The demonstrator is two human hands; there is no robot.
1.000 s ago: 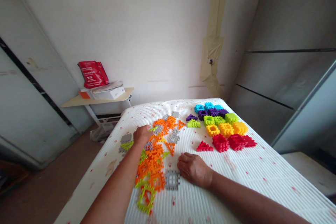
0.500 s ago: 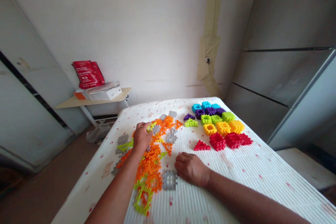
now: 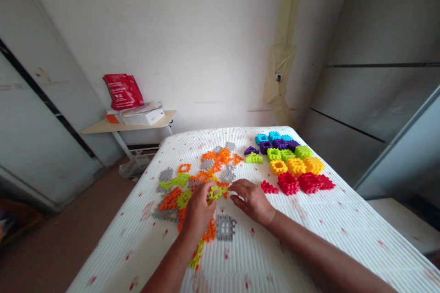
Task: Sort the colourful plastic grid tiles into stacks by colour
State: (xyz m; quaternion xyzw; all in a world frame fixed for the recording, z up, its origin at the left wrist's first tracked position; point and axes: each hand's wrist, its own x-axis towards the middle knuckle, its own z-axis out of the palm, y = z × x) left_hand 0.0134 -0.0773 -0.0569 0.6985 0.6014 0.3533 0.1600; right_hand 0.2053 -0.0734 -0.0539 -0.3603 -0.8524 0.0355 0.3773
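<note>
My left hand (image 3: 200, 208) is closed on a lime-green toothed building piece (image 3: 216, 192) with an opening in its middle, held above the loose pile. Just right of that piece is my right hand (image 3: 252, 202), thumb and fingers apart, its fingertips close to the piece's edge; nothing shows between them. Beneath and around my left hand lie mixed orange pieces (image 3: 171, 199), lime ones (image 3: 183, 179) and grey ones (image 3: 167, 174). A grey window-shaped piece (image 3: 225, 228) rests on the cover below the two hands. My left forearm hides part of the pile.
Sorted stacks stand at the right: red (image 3: 288, 183), yellow (image 3: 296, 165), lime (image 3: 303, 151), purple (image 3: 265, 147) and blue (image 3: 261, 139). A white ribbed cover (image 3: 275, 256) lies over the table. Behind left, a small side table (image 3: 99, 127) carries a red bag (image 3: 123, 91) and a white box (image 3: 146, 116).
My left hand has come back from the pile's far side toward the middle, carrying the lime-green piece. My right hand has lifted off the cover and opened beside it.
</note>
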